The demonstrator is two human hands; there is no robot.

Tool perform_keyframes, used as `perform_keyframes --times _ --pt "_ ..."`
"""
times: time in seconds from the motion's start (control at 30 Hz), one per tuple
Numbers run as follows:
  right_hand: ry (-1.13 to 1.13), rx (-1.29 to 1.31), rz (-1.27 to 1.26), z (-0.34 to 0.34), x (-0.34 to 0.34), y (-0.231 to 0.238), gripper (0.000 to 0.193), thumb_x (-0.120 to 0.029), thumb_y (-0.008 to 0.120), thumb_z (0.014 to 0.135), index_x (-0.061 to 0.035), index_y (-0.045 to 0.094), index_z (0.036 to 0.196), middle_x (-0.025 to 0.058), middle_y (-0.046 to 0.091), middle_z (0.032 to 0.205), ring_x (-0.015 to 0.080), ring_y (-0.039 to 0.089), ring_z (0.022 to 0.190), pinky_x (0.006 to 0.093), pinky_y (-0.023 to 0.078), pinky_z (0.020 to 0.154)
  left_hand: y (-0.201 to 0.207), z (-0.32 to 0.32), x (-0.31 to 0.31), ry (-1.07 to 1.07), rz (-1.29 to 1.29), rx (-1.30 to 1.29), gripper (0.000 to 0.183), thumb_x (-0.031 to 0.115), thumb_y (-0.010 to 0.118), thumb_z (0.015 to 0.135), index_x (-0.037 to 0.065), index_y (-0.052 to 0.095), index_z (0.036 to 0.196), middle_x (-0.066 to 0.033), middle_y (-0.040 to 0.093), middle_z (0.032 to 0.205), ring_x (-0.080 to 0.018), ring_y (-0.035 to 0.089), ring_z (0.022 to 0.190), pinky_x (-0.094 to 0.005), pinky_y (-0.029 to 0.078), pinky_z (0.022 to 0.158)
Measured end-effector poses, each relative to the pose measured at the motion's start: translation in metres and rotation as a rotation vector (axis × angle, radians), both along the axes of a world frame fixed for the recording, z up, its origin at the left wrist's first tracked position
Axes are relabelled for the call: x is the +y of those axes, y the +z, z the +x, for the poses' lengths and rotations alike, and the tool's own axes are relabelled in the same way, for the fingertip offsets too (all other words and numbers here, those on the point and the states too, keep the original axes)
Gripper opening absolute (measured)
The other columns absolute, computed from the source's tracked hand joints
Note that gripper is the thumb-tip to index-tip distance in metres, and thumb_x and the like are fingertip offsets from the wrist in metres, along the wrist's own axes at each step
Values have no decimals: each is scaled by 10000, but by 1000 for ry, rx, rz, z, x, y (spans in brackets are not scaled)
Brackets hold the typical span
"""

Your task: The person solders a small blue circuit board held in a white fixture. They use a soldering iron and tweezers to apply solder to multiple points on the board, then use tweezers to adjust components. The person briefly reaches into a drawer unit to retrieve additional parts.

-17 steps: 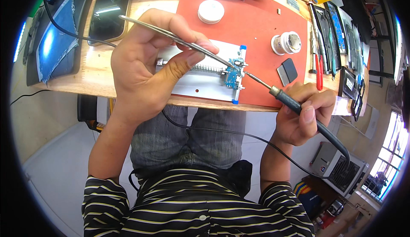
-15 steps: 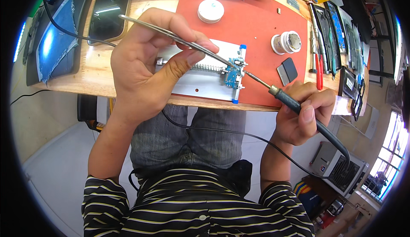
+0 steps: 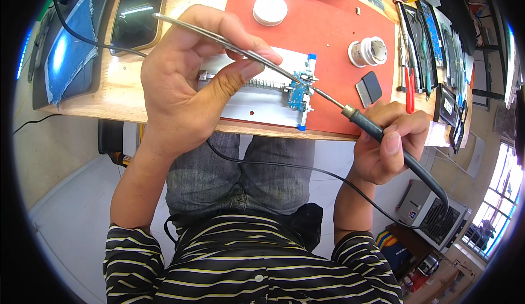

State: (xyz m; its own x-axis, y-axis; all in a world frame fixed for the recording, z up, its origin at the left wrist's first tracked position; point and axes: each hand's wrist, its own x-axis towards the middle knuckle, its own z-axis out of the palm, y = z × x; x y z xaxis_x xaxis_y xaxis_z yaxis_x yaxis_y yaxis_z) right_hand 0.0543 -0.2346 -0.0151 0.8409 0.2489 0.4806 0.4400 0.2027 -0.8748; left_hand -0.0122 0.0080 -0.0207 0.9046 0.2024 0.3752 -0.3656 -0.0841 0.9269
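Head view: left of centre, the left hand [image 3: 178,99] pinches tweezers [image 3: 227,44] in its fingers; at right, the right hand [image 3: 377,159] grips an iron [image 3: 365,124]. Both tools' tips meet at the blue board [image 3: 297,97], upper middle, clamped in a holder [image 3: 265,107].

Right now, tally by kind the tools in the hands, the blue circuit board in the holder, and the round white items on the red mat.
Tweezers: 1
Soldering iron: 1
Blue circuit board: 1
Round white items: 2
Total: 5
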Motion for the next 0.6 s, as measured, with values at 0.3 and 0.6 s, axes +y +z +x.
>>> perform_keyframes --times 0.3,0.6 --pt "13 -12 -22 0 -1 0 271 -208 671 880 -58 445 881 100 552 652 106 446 516 251 388 513 0 0 0 11 29 11 295 -111 652 877 34 495 1080 -156 670 1001 -242 688 996 -303 539 819" --pt "16 -12 -33 -1 0 0 267 -206 662 883 -55 442 880 112 556 653 103 439 519 250 383 507 1 0 1 4 26 7 290 -88 663 882 44 494 1078 -173 689 1008 -224 687 988 -272 527 778"
